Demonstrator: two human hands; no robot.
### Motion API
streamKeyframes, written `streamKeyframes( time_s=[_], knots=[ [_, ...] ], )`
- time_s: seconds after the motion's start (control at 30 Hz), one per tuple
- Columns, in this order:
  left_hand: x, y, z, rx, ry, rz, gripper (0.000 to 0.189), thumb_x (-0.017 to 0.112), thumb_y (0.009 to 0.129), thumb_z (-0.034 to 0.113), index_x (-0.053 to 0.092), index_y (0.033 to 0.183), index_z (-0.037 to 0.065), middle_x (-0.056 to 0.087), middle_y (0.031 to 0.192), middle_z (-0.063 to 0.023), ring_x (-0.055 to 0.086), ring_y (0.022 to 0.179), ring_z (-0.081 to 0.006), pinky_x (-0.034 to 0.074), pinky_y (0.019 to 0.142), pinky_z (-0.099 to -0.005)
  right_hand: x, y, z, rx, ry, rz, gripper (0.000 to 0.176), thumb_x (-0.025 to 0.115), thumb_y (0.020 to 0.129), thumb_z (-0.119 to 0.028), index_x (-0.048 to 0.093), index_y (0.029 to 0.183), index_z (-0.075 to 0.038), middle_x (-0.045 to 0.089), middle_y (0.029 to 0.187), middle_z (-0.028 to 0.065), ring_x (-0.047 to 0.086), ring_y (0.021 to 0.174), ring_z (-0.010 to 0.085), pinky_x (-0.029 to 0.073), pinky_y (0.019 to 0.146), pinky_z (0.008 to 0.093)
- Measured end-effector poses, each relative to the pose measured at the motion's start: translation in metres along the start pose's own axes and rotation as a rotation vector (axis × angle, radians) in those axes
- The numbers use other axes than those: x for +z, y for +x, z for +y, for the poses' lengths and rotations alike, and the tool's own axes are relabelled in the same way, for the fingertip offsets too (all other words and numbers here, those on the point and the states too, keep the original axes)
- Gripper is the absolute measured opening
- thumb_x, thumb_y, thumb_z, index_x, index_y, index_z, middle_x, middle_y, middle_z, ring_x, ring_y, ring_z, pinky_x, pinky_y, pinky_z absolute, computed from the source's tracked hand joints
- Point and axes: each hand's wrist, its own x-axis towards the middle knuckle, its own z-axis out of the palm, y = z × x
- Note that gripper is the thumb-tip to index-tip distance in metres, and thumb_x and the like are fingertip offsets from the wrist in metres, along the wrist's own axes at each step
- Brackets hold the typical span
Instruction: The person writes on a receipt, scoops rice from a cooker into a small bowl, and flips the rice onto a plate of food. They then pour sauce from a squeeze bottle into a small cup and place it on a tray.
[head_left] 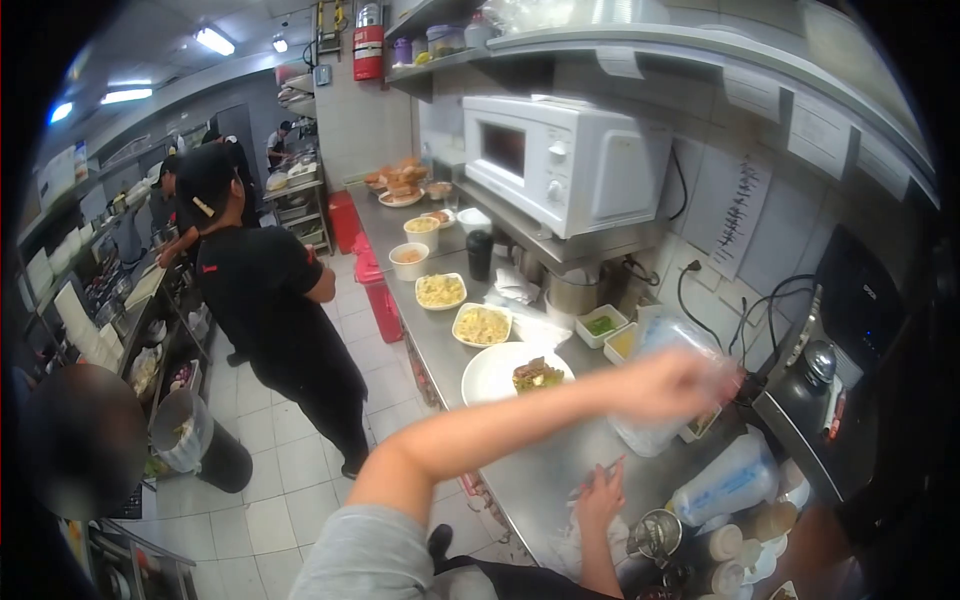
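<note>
Steel surface (555, 455) is bearing a plate (490, 378) while left grip (675, 385) is clutching a tub (645, 432); right grip (600, 497) is resting near, closure unclear.

Open counter (545, 462) beside the plate (490, 378); bottles (728, 482) crowd the corner.

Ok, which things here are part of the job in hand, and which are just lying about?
In hand: left hand gripping a blurred clear plastic container; right hand resting on the steel counter.
Lying about: microwave, plate with food, squeeze bottle, fire extinguisher.
</note>
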Motion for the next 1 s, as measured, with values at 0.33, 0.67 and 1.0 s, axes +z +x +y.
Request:
streamKeyframes(
  time_s=[0.33, 0.67, 1.0],
  knots=[
    [-0.071, -0.432, 0.069, -0.850, 0.583, 0.731, 0.020, 0.056, 0.083, 0.002, 0.062, 0.102, 0.001, 0.062, 0.096, -0.0110, 0.063, 0.086, -0.0193, 0.049, 0.078, -0.0299, 0.032, 0.007, 0.044, 0.032, 0.335, 0.106, 0.057, 0.060, 0.067, -0.007, 0.048, 0.123, -0.005, 0.031, 0.136, 0.0179, 0.035, 0.124, 0.0343, 0.028, 0.103, 0.0441],
    [-0.260, -0.554, 0.113, -0.635, 0.699, 0.987, 0.012, 0.066, 0.081, 0.012, 0.067, 0.086, 0.002, 0.062, 0.096, -0.0076, 0.061, 0.086, -0.0170, 0.047, 0.076, -0.0280, 0.065, 0.034, -0.248, -0.164, 0.805, 0.033, 0.034, 0.055, 0.082, -0.003, 0.052, 0.116, 0.000, 0.047, 0.122, 0.0160, 0.051, 0.106, 0.0299, 0.043, 0.087, 0.0362],
    [-0.455, -0.471, 0.004, -0.428, 0.252, 0.703, 0.031, 0.060, 0.087, 0.015, 0.054, 0.060, 0.002, 0.059, 0.073, -0.0051, 0.058, 0.068, -0.0118, 0.045, 0.061, -0.0251, 0.210, 0.072, -0.363, -0.371, 0.792, -0.542, 0.023, 0.055, 0.085, -0.003, 0.055, 0.107, 0.000, 0.053, 0.111, 0.0111, 0.055, 0.096, 0.0206, 0.045, 0.082, 0.0305]
  ],
)
